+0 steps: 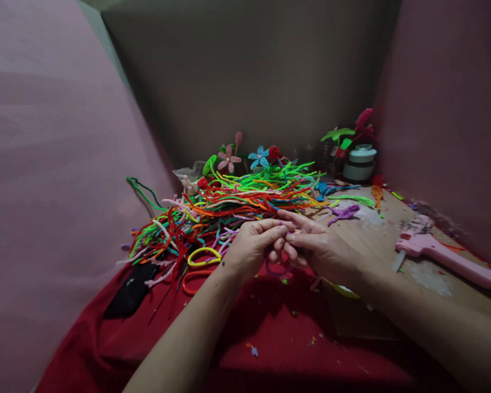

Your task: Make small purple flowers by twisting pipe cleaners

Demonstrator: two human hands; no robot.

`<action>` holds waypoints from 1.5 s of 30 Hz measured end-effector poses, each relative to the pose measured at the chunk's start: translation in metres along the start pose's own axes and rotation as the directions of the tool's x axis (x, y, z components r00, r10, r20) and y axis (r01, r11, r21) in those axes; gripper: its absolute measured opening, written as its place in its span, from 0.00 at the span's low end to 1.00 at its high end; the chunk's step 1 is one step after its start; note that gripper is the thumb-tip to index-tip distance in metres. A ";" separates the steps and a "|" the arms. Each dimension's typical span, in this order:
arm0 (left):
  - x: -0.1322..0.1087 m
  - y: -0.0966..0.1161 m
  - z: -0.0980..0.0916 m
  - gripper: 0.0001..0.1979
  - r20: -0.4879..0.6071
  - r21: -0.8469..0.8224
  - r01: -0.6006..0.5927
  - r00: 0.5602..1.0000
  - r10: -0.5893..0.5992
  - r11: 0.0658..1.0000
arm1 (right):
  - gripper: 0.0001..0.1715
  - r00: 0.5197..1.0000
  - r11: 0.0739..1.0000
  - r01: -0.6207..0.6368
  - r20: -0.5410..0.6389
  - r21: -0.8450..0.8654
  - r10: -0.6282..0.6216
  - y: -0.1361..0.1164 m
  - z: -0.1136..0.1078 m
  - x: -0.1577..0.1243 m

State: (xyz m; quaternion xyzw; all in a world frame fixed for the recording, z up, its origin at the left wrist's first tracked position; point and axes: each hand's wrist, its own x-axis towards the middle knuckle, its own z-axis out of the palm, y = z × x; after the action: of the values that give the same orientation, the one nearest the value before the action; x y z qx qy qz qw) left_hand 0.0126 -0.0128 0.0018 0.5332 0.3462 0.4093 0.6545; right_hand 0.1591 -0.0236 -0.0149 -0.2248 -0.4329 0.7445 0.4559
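My left hand point(251, 243) and my right hand point(317, 243) meet over the front of the table, thumbs and fingertips pinched close together. Between them is a thin purple pipe cleaner point(275, 268), part of which loops down below the fingers. Fingers cover most of it, so its full shape is hidden. Just beyond the hands spreads a big heap of pipe cleaners point(245, 203) in green, red, orange, white and other colours. A purple pipe-cleaner piece point(344, 214) lies to the right of the fingers.
Scissors point(204, 257) with yellow and orange handles and a black phone point(131, 292) lie left. At right rests a pink glue gun point(445, 254). Behind the heap stand a pink flower point(229, 159), a blue flower point(259, 157) and a lidded jar point(360, 164). Red cloth point(278, 349) covers the front.
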 end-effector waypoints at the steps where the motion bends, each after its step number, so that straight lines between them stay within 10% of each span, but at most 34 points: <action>1: 0.001 -0.001 -0.001 0.12 -0.019 -0.009 -0.020 1.000 0.020 1.000 | 0.37 1.000 1.000 0.017 -0.001 -0.017 -0.017 0.000 0.000 0.001; 8: 0.007 0.001 -0.004 0.09 -0.220 -0.289 -0.182 0.968 0.120 0.940 | 0.10 0.988 0.959 0.100 -0.084 -0.264 -0.126 0.001 0.001 0.002; 15: 0.009 0.000 -0.002 0.05 -0.329 -0.374 -0.287 0.930 0.163 0.882 | 0.14 0.981 0.867 -0.044 -0.185 -0.496 -0.056 0.005 0.005 0.003; 25: 0.012 0.005 -0.017 0.03 -0.429 -0.384 -0.364 0.884 0.185 0.848 | 0.10 0.997 0.997 -0.054 -0.047 0.054 0.057 0.022 -0.007 0.003; 45: 0.016 0.014 -0.026 0.07 -0.456 -0.414 -0.461 0.851 0.260 0.785 | 0.10 0.970 0.992 -0.094 -0.234 -0.085 0.072 0.022 -0.008 0.008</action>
State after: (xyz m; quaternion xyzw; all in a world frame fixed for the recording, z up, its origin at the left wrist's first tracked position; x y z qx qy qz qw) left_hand -0.0065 0.0136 0.0103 0.3100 0.2332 0.6994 0.6003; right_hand 0.1502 -0.0182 -0.0372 -0.3492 -0.4024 0.7102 0.4602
